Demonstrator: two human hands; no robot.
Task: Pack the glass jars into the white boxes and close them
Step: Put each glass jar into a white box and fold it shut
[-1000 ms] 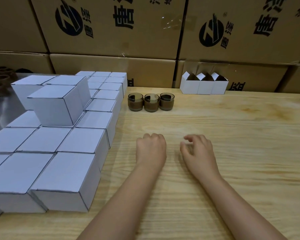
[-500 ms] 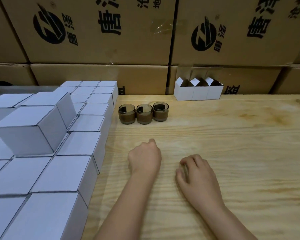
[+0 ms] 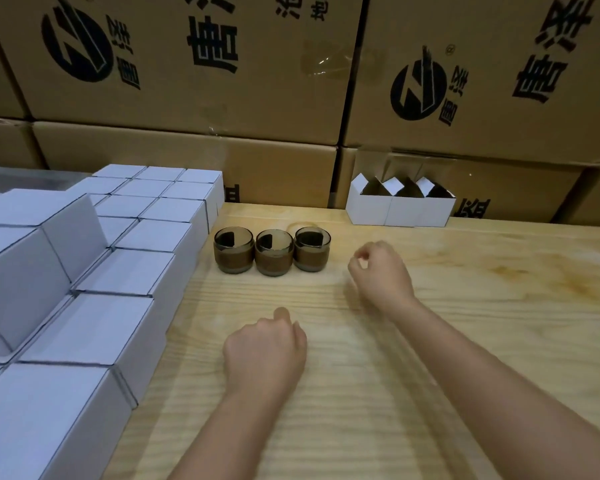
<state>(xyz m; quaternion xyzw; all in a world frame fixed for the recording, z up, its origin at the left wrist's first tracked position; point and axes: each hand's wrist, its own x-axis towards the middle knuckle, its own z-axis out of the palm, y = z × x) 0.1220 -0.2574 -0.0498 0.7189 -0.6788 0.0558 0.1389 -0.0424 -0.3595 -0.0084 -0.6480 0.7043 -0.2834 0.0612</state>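
Observation:
Three small brown-tinted glass jars stand in a row on the wooden table: the left jar (image 3: 234,250), the middle jar (image 3: 274,252) and the right jar (image 3: 312,249). Three open white boxes (image 3: 400,211) with raised flaps stand side by side at the back right. My right hand (image 3: 381,271) hovers just right of the jar row, fingers loosely curled, holding nothing. My left hand (image 3: 264,351) rests on the table in front of the jars, curled into a fist and empty.
A large stepped stack of closed white boxes (image 3: 94,289) fills the left side, right up to the jars. Brown printed cartons (image 3: 194,81) form a wall behind the table. Bare wooden tabletop (image 3: 482,323) stretches to the right.
My right hand has lifted and moved forward to beside the right jar. The left hand stayed about where it was, still curled. The camera has shifted closer and to the right.

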